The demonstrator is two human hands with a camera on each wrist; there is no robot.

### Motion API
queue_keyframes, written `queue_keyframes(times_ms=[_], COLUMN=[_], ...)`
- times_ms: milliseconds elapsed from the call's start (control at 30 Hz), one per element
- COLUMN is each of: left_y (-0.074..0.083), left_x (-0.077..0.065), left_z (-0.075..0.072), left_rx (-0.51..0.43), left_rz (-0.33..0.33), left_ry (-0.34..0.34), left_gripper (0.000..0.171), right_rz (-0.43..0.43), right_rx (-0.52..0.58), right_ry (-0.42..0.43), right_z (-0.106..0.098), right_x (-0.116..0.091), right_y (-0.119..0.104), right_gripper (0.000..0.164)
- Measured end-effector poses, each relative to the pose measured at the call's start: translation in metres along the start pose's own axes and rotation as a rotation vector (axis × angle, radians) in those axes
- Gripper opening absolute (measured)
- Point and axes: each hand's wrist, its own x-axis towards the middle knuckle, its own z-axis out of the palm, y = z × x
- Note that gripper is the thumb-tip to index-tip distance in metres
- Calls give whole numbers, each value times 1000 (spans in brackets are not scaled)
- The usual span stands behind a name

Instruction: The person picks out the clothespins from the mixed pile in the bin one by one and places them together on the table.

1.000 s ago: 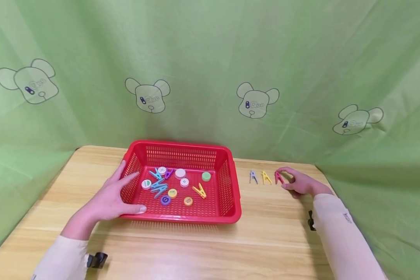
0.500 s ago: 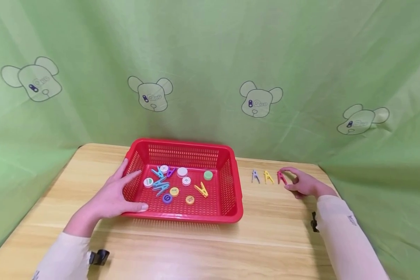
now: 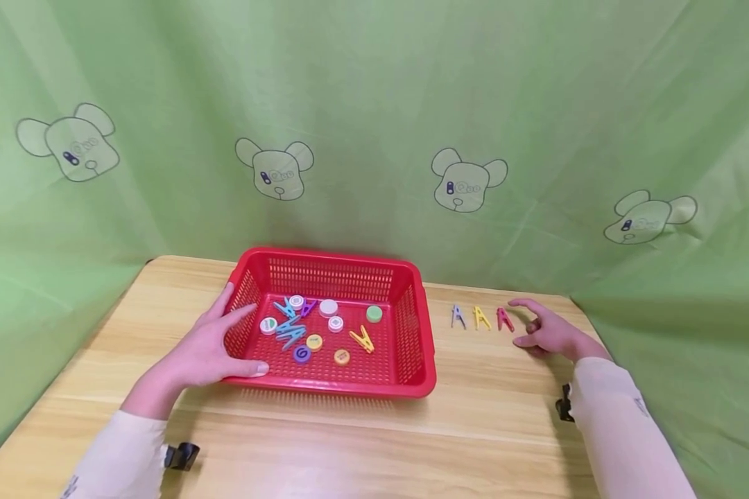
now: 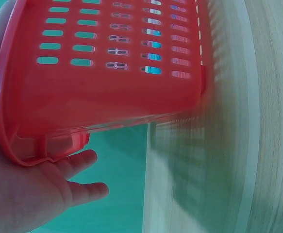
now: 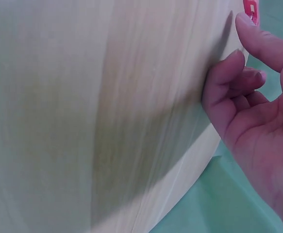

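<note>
In the head view, my left hand [image 3: 204, 352] rests on the left end of a red plastic basket [image 3: 349, 387], thumb over the front rim and fingers spread straight. The left wrist view shows the basket's slotted side wall [image 4: 107, 87], with two fingers reaching out beyond its rim. On the right, my right hand [image 3: 552, 333] is beside a red clothespin [image 3: 505, 319], thumb and index finger parted and nothing between them. A yellow clothespin [image 3: 481, 318] and a grey-blue clothespin [image 3: 458, 317] lie to its left, forming a row.
Inside the basket lie several bottle caps, including a green cap [image 3: 374, 314] and a purple cap [image 3: 302, 354]. Blue clothespins [image 3: 291, 333], a purple clothespin [image 3: 308, 308] and a yellow clothespin [image 3: 363, 339] are there too. A green curtain [image 3: 362, 83] borders the wooden table [image 3: 362, 450].
My right hand has let go of the red clothespin and drawn slightly right, leaving it lying in the row. My left hand has stayed on the basket; the head view has shifted slightly.
</note>
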Motion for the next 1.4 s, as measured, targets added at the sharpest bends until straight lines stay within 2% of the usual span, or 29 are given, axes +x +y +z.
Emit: queue_keyframes(times_ms=[100,367,567,833,1100,1400], left_y=[0,-1,-1,1,1,-1], left_x=[0,0,-1,2,2,1], left_z=[1,2,1,-2,-1,1], left_rx=[-1,-4,-6,-17,-11,-12], left_rz=[3,0,-4,-4,0,-1], left_ry=[-1,3,1,0,1,2], left_gripper=[111,110,111,112,111,111], right_rz=[8,-77,-126,-172,-212,-240], right_rx=[15,-20,14,1,18,-71], right_ry=[23,85,65,47,-13,-10], right_z=[2,9,9,10,15,23], right_x=[0,5,9,14,17,21], right_y=[-1,-18,-37,-67,-97,-119], right_gripper=[83,83,78,78,76,68])
